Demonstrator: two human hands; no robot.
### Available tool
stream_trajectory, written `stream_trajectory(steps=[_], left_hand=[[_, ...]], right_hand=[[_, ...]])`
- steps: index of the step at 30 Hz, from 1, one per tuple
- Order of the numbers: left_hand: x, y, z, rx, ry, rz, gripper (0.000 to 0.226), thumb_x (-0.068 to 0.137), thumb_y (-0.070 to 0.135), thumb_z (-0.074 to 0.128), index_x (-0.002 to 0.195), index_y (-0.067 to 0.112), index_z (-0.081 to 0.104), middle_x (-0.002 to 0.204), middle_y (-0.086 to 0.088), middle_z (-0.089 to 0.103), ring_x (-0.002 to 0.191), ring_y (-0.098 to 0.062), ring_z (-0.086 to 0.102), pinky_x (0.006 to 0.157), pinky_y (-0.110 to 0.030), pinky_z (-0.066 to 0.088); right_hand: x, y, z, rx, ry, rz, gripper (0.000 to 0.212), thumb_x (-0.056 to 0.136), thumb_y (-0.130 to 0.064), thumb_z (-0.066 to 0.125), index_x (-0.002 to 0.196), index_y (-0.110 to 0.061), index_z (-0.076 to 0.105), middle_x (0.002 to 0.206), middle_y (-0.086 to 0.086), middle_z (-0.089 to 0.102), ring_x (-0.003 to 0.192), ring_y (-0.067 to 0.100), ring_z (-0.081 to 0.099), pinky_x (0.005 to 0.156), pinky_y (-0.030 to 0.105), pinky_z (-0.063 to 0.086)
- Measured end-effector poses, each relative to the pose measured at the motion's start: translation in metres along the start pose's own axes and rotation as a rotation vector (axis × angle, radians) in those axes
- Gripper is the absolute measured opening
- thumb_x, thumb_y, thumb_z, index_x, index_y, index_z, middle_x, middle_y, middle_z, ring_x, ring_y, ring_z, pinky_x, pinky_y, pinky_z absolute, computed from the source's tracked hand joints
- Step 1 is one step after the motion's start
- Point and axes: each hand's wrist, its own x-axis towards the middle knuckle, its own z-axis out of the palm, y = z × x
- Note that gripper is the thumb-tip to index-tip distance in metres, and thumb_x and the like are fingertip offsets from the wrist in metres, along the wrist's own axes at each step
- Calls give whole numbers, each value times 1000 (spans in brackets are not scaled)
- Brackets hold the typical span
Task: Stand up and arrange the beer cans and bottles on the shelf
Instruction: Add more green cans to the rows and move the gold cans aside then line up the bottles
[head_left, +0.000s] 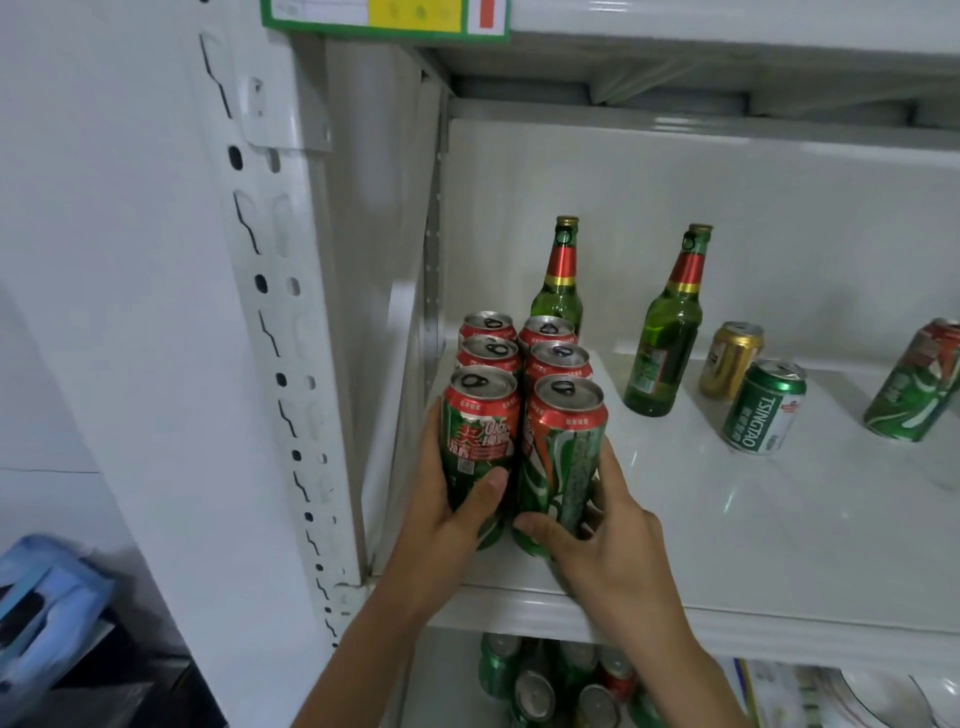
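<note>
— Cans standing in the left block on the shelf (753, 525)?
— Six; left hand (447, 514) is gripping the front-left can (479, 441), right hand (597, 530) the front-right can (563, 457).
— Others?
— Two bottles (561, 283), three loose cans (763, 408) standing right.

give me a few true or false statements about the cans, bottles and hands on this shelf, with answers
1. The left hand grips the front-left can. True.
2. Both green bottles lie flat. False: both stand upright.
3. The gold can stands beside the Tsingtao can. True.
4. The red-topped cans form one single row. False: two rows of three.
5. The right hand holds a bottle. False: it grips the front-right can.
</note>
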Motion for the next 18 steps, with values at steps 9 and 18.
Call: stream_trajectory(steps=[9,18], left_hand=[[8,-3,0,-44,5,-59,71,99,24,66,160,32,31,147,13,61,135,-9,59,99,-21,54],[10,-6,2,-52,22,-76,70,100,27,66,160,37,31,148,12,60,135,-8,59,98,-19,54]], right_hand=[[7,0,5,-16,12,8,93,74,-36,91,145,-58,35,101,-53,62,90,-23,64,70,-2,47],[9,-1,9,-57,44,19,102,71,-40,92,150,-55,30,96,-56,59,86,-24,63,72,0,50]])
